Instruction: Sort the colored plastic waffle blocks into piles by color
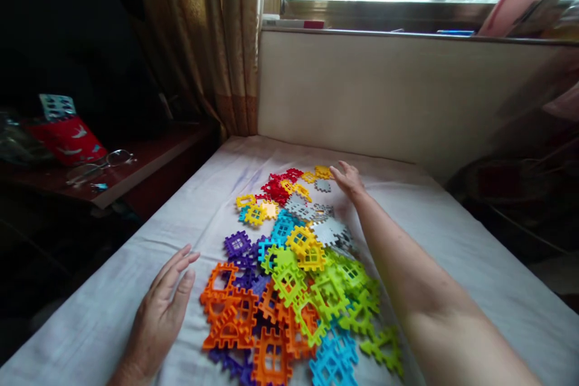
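1. The left hand (158, 307) has its fingers extended, with the thumb standing apart.
2. Orange toothed window panels (227, 298) lie near this thumb, to its right.
3. Lime-green toothed panels (319, 289) lie beside the right forearm (402, 250).
4. A yellow toothed panel (322, 171) lies farther away.
5. The right hand (348, 180) has fingers spread, just beside this yellow panel; whether they touch it, I cannot tell.

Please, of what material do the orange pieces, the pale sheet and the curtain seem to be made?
Orange pieces: probably hard plastic, smooth; even, bright colour and regular notched edges suggest it.
Pale sheet: matte cloth, by its soft creases; fibre unclear.
Curtain: fabric, faintly shiny, since it hangs in folds with highlights.
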Demonstrator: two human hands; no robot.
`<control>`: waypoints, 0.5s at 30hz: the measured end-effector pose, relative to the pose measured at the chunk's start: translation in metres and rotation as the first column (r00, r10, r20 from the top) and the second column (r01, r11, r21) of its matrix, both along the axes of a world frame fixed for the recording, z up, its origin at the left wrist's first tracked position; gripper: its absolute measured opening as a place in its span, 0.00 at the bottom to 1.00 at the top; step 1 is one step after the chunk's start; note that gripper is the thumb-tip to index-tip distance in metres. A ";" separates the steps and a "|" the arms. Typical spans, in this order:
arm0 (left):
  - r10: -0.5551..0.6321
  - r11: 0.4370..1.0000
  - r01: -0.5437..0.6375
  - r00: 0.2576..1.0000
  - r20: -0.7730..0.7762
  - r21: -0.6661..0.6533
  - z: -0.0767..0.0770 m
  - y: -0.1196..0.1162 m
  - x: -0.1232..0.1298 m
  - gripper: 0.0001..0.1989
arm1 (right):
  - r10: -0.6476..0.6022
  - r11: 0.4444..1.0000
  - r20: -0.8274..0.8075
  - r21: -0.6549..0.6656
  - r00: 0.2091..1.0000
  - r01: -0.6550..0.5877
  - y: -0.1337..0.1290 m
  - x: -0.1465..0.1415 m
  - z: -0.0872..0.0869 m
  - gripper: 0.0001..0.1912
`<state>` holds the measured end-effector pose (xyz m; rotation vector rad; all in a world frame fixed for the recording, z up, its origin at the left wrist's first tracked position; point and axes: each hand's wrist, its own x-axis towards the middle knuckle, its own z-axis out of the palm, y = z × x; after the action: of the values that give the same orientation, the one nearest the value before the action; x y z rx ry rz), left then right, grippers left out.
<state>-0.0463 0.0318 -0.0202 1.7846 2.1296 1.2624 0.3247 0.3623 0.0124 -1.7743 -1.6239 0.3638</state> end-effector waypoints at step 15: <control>-0.027 0.999 0.026 0.999 0.031 0.033 -0.001 0.002 0.007 0.23 | 0.758 0.644 0.040 -0.212 0.652 -0.735 -0.033 -0.116 0.007 0.14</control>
<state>-0.0395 0.0335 -0.0208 1.7867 2.0741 1.3171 0.2090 0.3290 0.0198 -1.1448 -2.4556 0.8104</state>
